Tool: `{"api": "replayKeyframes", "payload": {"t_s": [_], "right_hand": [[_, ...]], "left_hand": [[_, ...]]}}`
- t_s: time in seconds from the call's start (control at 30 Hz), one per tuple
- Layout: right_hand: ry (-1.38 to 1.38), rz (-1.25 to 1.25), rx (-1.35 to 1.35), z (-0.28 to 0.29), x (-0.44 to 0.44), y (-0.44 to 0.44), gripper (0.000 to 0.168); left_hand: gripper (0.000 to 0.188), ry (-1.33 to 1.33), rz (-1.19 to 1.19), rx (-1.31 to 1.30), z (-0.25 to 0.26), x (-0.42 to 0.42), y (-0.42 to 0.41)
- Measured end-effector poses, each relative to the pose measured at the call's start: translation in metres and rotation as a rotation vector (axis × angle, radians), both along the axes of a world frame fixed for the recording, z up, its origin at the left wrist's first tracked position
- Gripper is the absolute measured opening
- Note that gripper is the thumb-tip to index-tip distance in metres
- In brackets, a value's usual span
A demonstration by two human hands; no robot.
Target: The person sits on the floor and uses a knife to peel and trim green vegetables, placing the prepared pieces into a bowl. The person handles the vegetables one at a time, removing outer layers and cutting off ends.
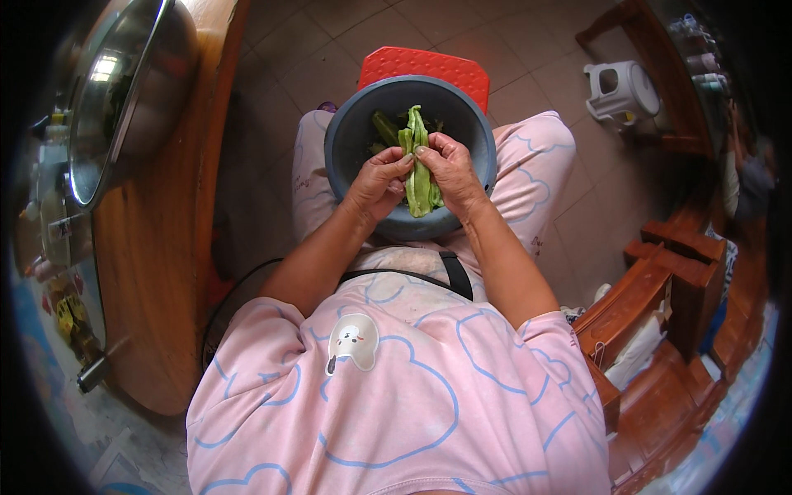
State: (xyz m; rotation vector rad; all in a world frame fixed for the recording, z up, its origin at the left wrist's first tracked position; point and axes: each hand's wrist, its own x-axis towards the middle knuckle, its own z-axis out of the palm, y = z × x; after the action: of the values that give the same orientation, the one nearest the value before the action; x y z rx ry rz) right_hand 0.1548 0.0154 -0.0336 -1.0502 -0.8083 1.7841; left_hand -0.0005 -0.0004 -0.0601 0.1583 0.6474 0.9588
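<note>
Between my hands is a long, split-open green vegetable, held lengthwise and showing pale green inner flesh; its exact kind is unclear. My left hand pinches one edge of it between thumb and fingers. On the other edge, my right hand grips with the thumb on top. Both hands are over a round grey-blue basin that sits between my thighs. Inside the basin lies a darker green piece with some scraps, partly hidden by my hands.
A red plastic stool stands just beyond the basin. To the left, a large stainless-steel bowl rests on a wooden table. A grey plastic stool and wooden furniture are at the right.
</note>
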Motion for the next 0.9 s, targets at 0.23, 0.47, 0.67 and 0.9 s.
{"api": "replayKeyframes", "payload": {"t_s": [0.23,0.47,0.67,0.9], "right_hand": [[-0.346,0.156,0.151,0.001,0.016,0.006,0.009],[0.195,0.031,-0.177,0.014,0.006,0.003,0.012],[0.079,-0.154,-0.142,-0.003,-0.004,0.002,0.013],[0.039,-0.147,-0.155,-0.013,-0.005,0.005,0.015]], "left_hand": [[0.01,0.391,-0.099,0.218,0.021,-0.003,0.01],[0.013,0.472,-0.192,0.315,0.027,0.001,0.01],[0.014,0.458,-0.107,0.337,0.02,0.003,0.005],[0.014,0.413,0.005,0.245,0.014,0.007,0.004]]}}
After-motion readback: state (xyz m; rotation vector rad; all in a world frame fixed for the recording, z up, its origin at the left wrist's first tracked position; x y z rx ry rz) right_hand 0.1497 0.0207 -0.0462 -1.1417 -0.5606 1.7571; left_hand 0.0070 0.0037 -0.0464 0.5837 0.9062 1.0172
